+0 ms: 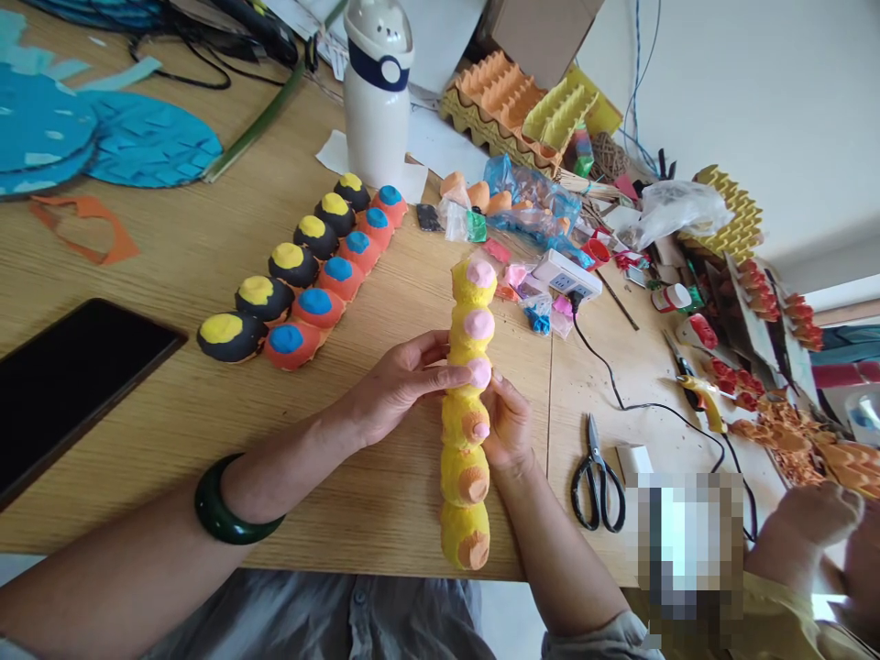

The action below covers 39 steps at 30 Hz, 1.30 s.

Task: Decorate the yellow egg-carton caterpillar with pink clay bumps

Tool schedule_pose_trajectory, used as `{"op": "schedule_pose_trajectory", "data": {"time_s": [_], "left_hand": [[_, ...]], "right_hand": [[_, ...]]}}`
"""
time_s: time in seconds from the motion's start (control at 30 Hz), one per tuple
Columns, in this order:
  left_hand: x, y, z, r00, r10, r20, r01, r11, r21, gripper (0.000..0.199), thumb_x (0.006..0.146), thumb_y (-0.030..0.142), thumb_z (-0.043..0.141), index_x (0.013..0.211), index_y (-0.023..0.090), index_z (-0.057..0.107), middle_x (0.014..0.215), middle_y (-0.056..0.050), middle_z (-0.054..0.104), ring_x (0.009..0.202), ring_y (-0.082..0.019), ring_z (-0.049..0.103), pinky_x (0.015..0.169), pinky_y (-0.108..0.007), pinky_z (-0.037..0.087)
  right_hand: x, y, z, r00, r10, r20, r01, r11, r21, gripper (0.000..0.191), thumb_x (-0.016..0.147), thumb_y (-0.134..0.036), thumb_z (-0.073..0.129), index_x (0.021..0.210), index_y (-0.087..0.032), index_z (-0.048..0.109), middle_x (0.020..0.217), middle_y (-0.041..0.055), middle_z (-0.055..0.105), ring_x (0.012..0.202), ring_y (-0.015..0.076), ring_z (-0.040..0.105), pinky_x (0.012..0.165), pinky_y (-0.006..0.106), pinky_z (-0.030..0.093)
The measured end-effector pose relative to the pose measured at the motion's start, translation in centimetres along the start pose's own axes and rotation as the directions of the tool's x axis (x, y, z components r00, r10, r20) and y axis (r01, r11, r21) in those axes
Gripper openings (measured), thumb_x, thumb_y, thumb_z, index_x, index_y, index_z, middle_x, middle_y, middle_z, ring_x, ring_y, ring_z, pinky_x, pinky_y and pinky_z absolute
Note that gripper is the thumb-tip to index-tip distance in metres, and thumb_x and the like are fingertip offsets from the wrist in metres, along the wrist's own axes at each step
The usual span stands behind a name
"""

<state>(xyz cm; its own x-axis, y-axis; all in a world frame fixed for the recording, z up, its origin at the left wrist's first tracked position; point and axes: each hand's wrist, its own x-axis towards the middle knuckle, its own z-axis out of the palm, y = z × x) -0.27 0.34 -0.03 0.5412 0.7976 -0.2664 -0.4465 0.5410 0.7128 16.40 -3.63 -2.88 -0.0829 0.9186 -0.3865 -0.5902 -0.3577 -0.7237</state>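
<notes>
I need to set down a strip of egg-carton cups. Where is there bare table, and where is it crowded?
Bare wood shows between the black tablet and the black-and-yellow cups, and between the right hand and the scissors. It is crowded at the far right, around the glue gun, and behind the power strip.

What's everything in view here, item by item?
Held strip: 1, yellow with pink and orange tips, in both hands.
Black strip: 1, black with yellow tops, on the table left of the hands.
Red strip: 1, red with blue tops, beside the black strip.
Screen device: 1, black, far left.
Blue cutouts: at least 2, blue, back left.
Bottle: 1, white, back centre.
Egg trays: at least 2, orange and yellow, back.
Power strip: 1, white, right of the held strip.
Scissors: 1, black handles, right of the hands.
Glue gun: 1, yellow, right.
Other person's hand: 1, lower right.
Bangle: 1, green, left wrist.
Left hand: 1, around the held strip.
Right hand: 1, on the held strip.
</notes>
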Motion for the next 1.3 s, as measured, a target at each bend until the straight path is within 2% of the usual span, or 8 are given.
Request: {"op": "schedule_pose_trajectory", "data": {"time_s": [0.13, 0.27, 0.4, 0.6, 0.83, 1.0, 1.17, 1.3], "left_hand": [[-0.02, 0.09, -0.01, 1.0, 0.013, -0.02, -0.011, 0.998, 0.06, 0.05, 0.07, 0.039, 0.098, 0.11, 0.018, 0.076, 0.109, -0.005, 0.074, 0.1, -0.021, 0.065, 0.083, -0.03, 0.05], [-0.04, 0.07, -0.19, 1.0, 0.015, -0.003, -0.015, 0.999, 0.032, 0.049, 0.07, 0.038, 0.098, 0.109, 0.018, 0.076, 0.11, -0.005, 0.074, 0.101, -0.021, 0.065, 0.083, -0.029, 0.051], [0.02, 0.0, -0.26, 1.0, 0.031, 0.004, -0.031, 0.999, 0.04, 0.047, 0.073, 0.036, 0.096, 0.111, 0.018, 0.075, 0.111, -0.005, 0.074, 0.101, -0.02, 0.065, 0.084, -0.028, 0.051], [0.05, -0.19, -0.54, 0.999, 0.007, 0.046, -0.006, 1.0, -0.028, 0.04, 0.082, 0.042, 0.087, 0.114, 0.021, 0.075, 0.103, -0.003, 0.073, 0.098, -0.019, 0.065, 0.084, -0.029, 0.053], [0.13, -0.16, -0.3, 1.0, -0.02, -0.006, 0.02, 1.0, -0.016, 0.046, 0.074, 0.04, 0.095, 0.109, 0.018, 0.074, 0.104, -0.004, 0.075, 0.095, -0.018, 0.065, 0.079, -0.027, 0.051], [0.16, -0.29, -0.59, 0.999, -0.032, 0.019, 0.032, 0.999, -0.003, 0.046, 0.075, 0.041, 0.093, 0.11, 0.019, 0.074, 0.11, -0.004, 0.075, 0.099, -0.019, 0.065, 0.082, -0.027, 0.051], [0.12, -0.53, -0.91, 0.999, -0.001, 0.045, 0.001, 1.0, 0.006, 0.038, 0.08, 0.038, 0.086, 0.112, 0.022, 0.074, 0.102, -0.002, 0.073, 0.096, -0.019, 0.065, 0.081, -0.028, 0.052], [0.25, -0.54, -0.89, 0.996, 0.027, 0.083, -0.029, 0.999, 0.024, 0.049, 0.077, 0.037, 0.09, 0.12, 0.022, 0.073, 0.114, -0.005, 0.074, 0.107, -0.022, 0.067, 0.085, -0.029, 0.053]], "right_hand": [[-0.05, 0.04, 0.01, 1.0, 0.0, -0.005, -0.001, 1.0, -0.025, 0.033, 0.075, -0.051, 0.086, 0.082, -0.026, 0.065, 0.08, 0.0016, 0.075, 0.079, 0.0241, 0.071, 0.075, 0.039, 0.06], [-0.12, -0.06, 0.11, 1.0, 0.001, -0.003, -0.001, 1.0, -0.017, 0.035, 0.073, -0.051, 0.088, 0.083, -0.027, 0.065, 0.08, 0.0009, 0.075, 0.079, 0.0246, 0.071, 0.077, 0.041, 0.062], [-0.2, -0.18, 0.39, 1.0, 0.003, -0.006, -0.002, 0.998, 0.066, 0.027, 0.075, -0.042, 0.086, 0.085, -0.026, 0.066, 0.082, -0.0014, 0.075, 0.073, 0.0203, 0.069, 0.078, 0.038, 0.063], [-0.31, -0.27, 0.55, 0.997, 0.064, -0.031, -0.058, 0.986, 0.156, 0.016, 0.08, -0.034, 0.079, 0.088, -0.025, 0.068, 0.081, -0.0012, 0.076, 0.075, 0.02, 0.07, 0.074, 0.035, 0.063], [0.0, -0.01, 0.45, 0.998, 0.05, 0.028, -0.054, 0.986, 0.156, 0.026, 0.073, -0.037, 0.087, 0.089, -0.024, 0.071, 0.082, -0.0014, 0.077, 0.07, 0.0189, 0.068, 0.069, 0.033, 0.06], [0.04, 0.03, 0.23, 0.998, 0.049, 0.033, -0.053, 0.992, 0.118, 0.03, 0.073, -0.04, 0.089, 0.091, -0.024, 0.072, 0.083, -0.0015, 0.077, 0.072, 0.0185, 0.068, 0.07, 0.032, 0.059], [0.0, -0.13, 0.09, 0.998, 0.055, 0.012, -0.056, 0.992, 0.114, 0.029, 0.072, -0.043, 0.089, 0.088, -0.025, 0.072, 0.082, -0.0013, 0.076, 0.074, 0.02, 0.068, 0.073, 0.035, 0.06], [0.0, -0.22, 0.45, 0.999, 0.044, -0.01, -0.042, 0.987, 0.154, 0.027, 0.071, -0.04, 0.089, 0.086, -0.025, 0.073, 0.083, -0.0031, 0.076, 0.072, 0.0176, 0.067, 0.073, 0.033, 0.06]]}}
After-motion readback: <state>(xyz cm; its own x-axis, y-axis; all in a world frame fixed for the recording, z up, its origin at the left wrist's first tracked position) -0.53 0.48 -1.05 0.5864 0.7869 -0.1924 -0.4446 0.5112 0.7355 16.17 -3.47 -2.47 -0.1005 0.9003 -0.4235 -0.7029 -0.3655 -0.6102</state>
